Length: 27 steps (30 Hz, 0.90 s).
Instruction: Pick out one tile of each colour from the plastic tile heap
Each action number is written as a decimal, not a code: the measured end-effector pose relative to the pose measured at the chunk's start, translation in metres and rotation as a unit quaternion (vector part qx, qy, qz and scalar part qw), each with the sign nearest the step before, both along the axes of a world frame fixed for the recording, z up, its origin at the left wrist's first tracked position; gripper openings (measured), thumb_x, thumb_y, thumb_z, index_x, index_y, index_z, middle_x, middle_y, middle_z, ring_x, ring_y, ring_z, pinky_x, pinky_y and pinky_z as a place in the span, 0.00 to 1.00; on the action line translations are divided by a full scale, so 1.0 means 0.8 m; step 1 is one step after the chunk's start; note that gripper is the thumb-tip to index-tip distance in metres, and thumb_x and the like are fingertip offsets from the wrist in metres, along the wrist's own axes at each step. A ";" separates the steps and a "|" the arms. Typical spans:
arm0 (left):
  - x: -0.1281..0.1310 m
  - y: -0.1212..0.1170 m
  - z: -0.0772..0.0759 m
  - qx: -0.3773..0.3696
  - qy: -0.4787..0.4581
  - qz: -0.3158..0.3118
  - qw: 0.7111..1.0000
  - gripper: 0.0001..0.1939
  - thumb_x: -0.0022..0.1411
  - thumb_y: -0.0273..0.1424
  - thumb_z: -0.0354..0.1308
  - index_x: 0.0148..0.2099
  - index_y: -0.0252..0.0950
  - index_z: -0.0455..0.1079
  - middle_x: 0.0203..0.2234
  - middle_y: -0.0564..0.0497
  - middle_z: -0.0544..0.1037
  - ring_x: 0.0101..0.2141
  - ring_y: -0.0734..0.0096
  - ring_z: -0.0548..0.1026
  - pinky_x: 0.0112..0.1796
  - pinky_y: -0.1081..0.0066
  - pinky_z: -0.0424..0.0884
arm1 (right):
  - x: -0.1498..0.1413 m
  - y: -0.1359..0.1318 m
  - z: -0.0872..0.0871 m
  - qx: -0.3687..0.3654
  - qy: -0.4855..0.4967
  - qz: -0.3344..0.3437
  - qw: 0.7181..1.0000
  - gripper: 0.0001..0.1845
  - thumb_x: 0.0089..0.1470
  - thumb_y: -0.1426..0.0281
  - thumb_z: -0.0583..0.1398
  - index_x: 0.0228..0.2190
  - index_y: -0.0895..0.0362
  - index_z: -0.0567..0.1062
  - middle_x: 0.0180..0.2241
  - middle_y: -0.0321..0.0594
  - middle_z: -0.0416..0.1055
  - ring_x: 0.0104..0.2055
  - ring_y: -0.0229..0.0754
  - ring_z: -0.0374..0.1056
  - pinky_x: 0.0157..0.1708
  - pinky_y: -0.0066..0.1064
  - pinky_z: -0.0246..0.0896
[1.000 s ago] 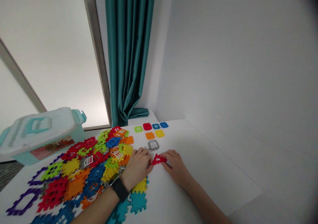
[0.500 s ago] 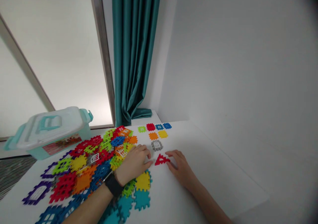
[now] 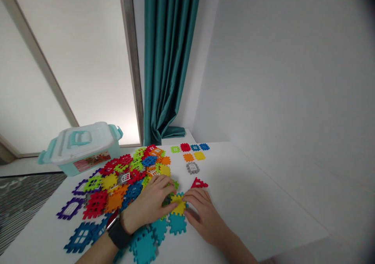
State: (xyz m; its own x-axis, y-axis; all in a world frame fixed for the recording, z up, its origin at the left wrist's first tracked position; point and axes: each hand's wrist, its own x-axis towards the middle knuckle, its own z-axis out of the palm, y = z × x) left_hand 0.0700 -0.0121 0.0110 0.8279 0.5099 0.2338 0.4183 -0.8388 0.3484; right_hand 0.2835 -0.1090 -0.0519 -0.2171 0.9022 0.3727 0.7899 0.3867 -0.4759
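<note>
A yellow square interlocking tile point(image 3: 178, 204) lies between my two hands, partly over a teal piece at the near edge of the pile. My left hand point(image 3: 152, 201), with a black watch on its wrist, reaches over the pile; its thumb is at the tile's left side and its fingers are apart. My right hand point(image 3: 205, 217) is at the tile's right edge, thumb and fingers spread; whether it touches the tile I cannot tell. Just beyond my right hand lies a red triangular tile point(image 3: 199, 183). Teal tiles point(image 3: 177, 224) lie nearer to me.
A mixed pile of tiles point(image 3: 117, 195) covers the table's left side. Farther back lie a grey window tile point(image 3: 192, 168), an orange tile point(image 3: 188, 157), a yellow tile point(image 3: 199, 156) and a row of small tiles. A lidded box point(image 3: 88, 143) stands at the back left.
Both hands have left the red triangular tile on the table and moved toward me to the yellow tile. The view has shifted left.
</note>
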 end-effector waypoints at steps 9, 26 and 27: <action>-0.009 -0.003 -0.020 -0.022 0.006 0.003 1.000 0.24 0.54 0.42 0.72 0.52 0.44 0.74 0.51 0.48 0.74 0.56 0.52 0.67 0.61 0.53 0.57 | -0.006 -0.001 -0.002 -0.002 -0.006 -0.001 1.000 0.14 0.57 0.73 0.62 0.46 0.51 0.74 0.49 0.44 0.73 0.55 0.51 0.65 0.59 0.47 0.58; -0.017 0.011 -0.019 0.095 -0.083 0.036 0.991 0.21 0.49 0.30 0.71 0.45 0.39 0.70 0.53 0.43 0.72 0.57 0.46 0.65 0.58 0.47 0.61 | -0.003 0.020 0.016 0.064 0.040 0.024 0.997 0.22 0.58 0.77 0.58 0.53 0.50 0.70 0.54 0.43 0.72 0.59 0.49 0.65 0.61 0.45 0.58; -0.021 0.016 -0.019 0.116 -0.094 0.045 0.988 0.21 0.49 0.30 0.71 0.45 0.38 0.69 0.53 0.42 0.71 0.58 0.45 0.64 0.58 0.45 0.61 | -0.004 0.024 0.021 0.070 0.041 0.024 0.996 0.22 0.59 0.77 0.57 0.53 0.50 0.70 0.55 0.43 0.72 0.60 0.48 0.64 0.61 0.45 0.58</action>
